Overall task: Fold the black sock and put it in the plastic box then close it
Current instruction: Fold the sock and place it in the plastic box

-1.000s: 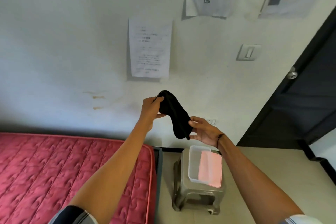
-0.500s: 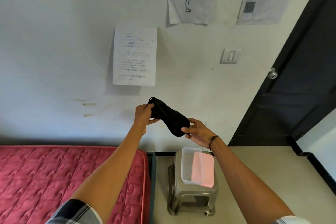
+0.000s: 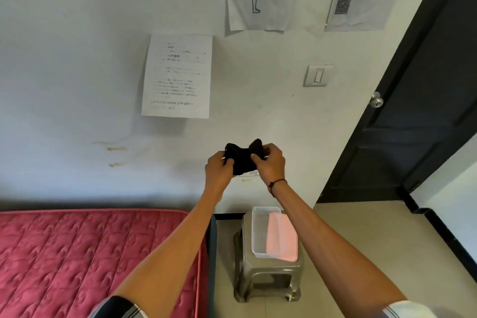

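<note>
The black sock (image 3: 242, 160) is bunched between both hands, held up in the air in front of the wall. My left hand (image 3: 219, 169) grips its left end and my right hand (image 3: 271, 164) grips its right end, the two ends close together. Below the hands, a clear plastic box (image 3: 258, 235) stands open on a grey plastic stool (image 3: 268, 273). A pink lid (image 3: 282, 239) lies across the right half of the box.
A red quilted mattress (image 3: 90, 261) lies at the lower left, beside the stool. A dark door (image 3: 418, 111) with a round knob (image 3: 376, 101) is at the right. Papers and a light switch (image 3: 317, 75) hang on the wall behind.
My right hand has come up and left toward my left hand, bringing the sock's lower end up to its upper end, so the sock is now doubled over.
</note>
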